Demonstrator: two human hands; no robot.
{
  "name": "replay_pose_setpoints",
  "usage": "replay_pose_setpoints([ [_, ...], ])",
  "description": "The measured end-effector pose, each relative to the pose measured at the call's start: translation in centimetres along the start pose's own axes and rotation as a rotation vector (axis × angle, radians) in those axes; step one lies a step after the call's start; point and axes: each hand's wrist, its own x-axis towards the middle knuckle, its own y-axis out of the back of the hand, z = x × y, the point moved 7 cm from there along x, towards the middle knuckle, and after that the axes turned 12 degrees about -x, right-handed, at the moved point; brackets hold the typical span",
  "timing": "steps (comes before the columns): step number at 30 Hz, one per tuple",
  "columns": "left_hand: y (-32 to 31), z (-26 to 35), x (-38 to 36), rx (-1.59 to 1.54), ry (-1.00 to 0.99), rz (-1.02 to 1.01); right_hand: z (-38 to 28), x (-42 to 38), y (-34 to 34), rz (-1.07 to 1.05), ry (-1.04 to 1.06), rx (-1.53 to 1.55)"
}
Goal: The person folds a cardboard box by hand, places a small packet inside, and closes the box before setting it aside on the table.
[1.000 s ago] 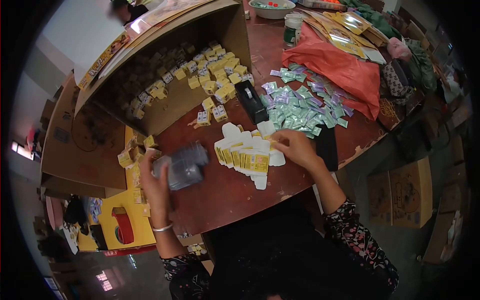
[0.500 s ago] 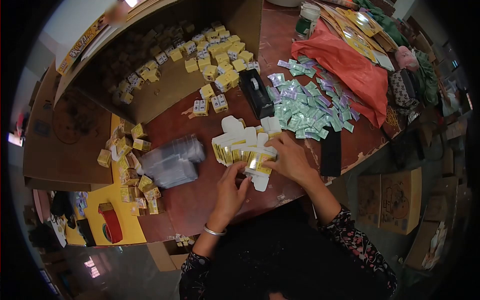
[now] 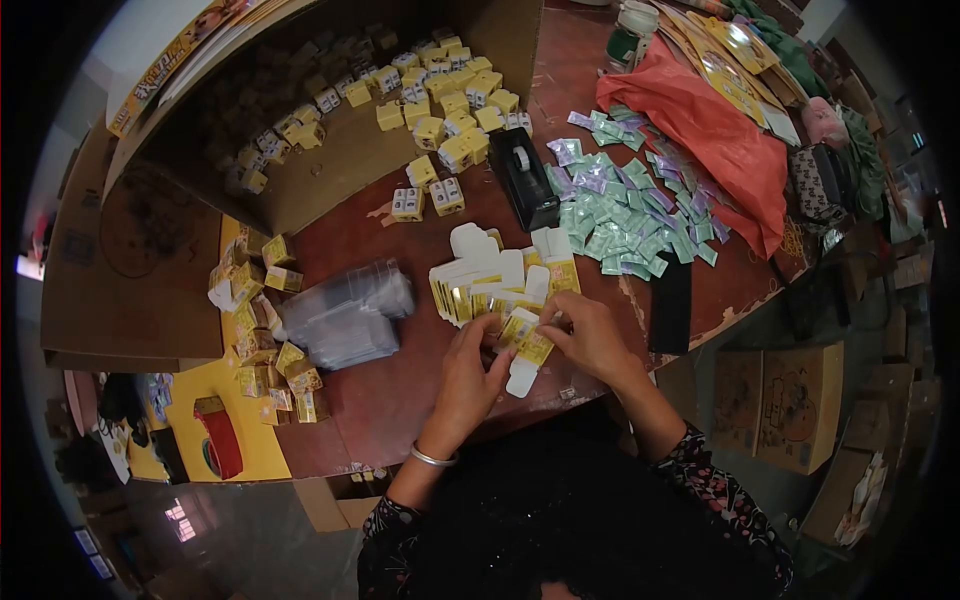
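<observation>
Between my two hands is a small yellow carton (image 3: 526, 335) with white end flaps, tilted above the near part of the table. My left hand (image 3: 466, 378) grips its left side between thumb and fingers. The fingers of my right hand (image 3: 594, 343) pinch its upper right edge. Just beyond lies a pile of flattened yellow-and-white cartons (image 3: 470, 285), partly overlapped by the held one. Left of my left hand is a stack of clear plastic sleeves or bags (image 3: 350, 315).
Behind stand a black tape dispenser (image 3: 524, 180) and a big open cardboard box (image 3: 340, 165) with many small yellow boxes (image 3: 455, 150). Green and purple sachets (image 3: 630, 215) lie beside a red plastic bag (image 3: 690, 140). More yellow boxes (image 3: 255, 345) and a red tape roll (image 3: 218, 437) lie left.
The carton has come nearer to me, away from the pile, and turned slightly. Both hands moved with it, and the view shifted a little.
</observation>
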Motion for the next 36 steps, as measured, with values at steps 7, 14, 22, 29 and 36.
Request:
replay_pose_setpoints([
  [7, 0.3, 2.8, -0.7, -0.665, 0.111, -0.456, -6.2, -1.4, 4.9, -0.096, 0.369, 0.210],
  [14, -0.3, 2.5, -2.9, -0.762, 0.041, -0.456, -6.8, -2.0, 5.7, -0.139, 0.413, 0.518],
  [22, 0.4, 5.6, -4.0, -0.830, -0.136, -0.229, -7.2, -3.6, 4.2, -0.011, 0.476, 0.548],
  [29, 0.3, 6.3, -4.7, -0.690, -0.315, -0.278, -7.7, -4.2, 3.4, 0.088, 0.564, 0.512],
  [36, 0.2, 6.1, -4.8, -0.833, -0.259, -0.241, -8.5, -4.0, 3.4, 0.073, 0.531, 0.543],
])
